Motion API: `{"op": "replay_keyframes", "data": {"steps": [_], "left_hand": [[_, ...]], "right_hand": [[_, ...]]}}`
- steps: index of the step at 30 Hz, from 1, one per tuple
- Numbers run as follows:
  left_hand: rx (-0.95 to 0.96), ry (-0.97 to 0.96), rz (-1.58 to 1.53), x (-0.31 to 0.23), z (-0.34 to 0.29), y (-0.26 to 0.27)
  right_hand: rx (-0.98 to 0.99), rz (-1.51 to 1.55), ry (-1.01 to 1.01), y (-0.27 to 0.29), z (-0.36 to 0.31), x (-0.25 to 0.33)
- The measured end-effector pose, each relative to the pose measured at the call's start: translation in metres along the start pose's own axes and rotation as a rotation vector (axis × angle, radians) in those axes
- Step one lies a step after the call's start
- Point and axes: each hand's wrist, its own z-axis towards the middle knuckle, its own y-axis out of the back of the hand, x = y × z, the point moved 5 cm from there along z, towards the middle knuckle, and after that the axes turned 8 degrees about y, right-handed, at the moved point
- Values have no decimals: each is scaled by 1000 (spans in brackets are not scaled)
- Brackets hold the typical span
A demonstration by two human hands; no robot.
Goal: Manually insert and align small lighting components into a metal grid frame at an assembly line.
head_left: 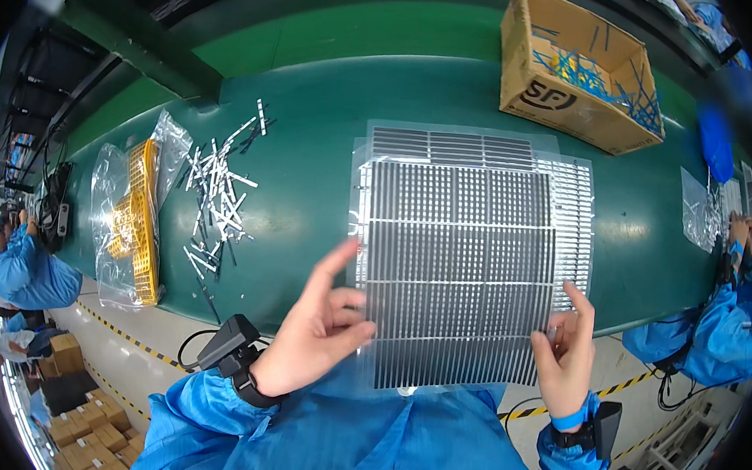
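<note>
At the frame's centre, a strip sheet (457,272) overlaps other sheets (578,207) over the worktop (301,176), with loose strips (226,210) left of them, a bag (116,175) farther left, a box (550,97) containing pieces (572,72) at upper right, and a second bag (700,216) near the right edge.

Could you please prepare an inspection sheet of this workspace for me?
Surface: dark green tabletop, partly covered.
Job's things: translucent rectangular plastic sheet with dark stripes, held over similar striped sheets.
Clutter: loose pile of thin white and black strips; yellow perforated plastic piece amid crumpled clear plastic film; open brown cardboard box containing thin blue strips.
Hands: bare left hand and bare right hand hold the sheet's opposite side edges.
Cables: thin black cable looping near the left wrist.
Surroundings: people in blue workwear at both sides; brown cardboard cartons and yellow-black floor tape at lower left.
</note>
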Motion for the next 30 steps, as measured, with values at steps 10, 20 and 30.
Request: {"op": "replay_keyframes", "data": {"steps": [10, 20, 30], "left_hand": [[301, 152, 287, 41, -19, -10], [355, -93, 241, 41, -21, -18], [416, 6, 116, 29, -25, -18]], "right_hand": [[121, 210, -99, -12, -53, -23], [71, 438, -141, -13, -59, -30], [121, 612, -189, -3, -39, -17]]}}
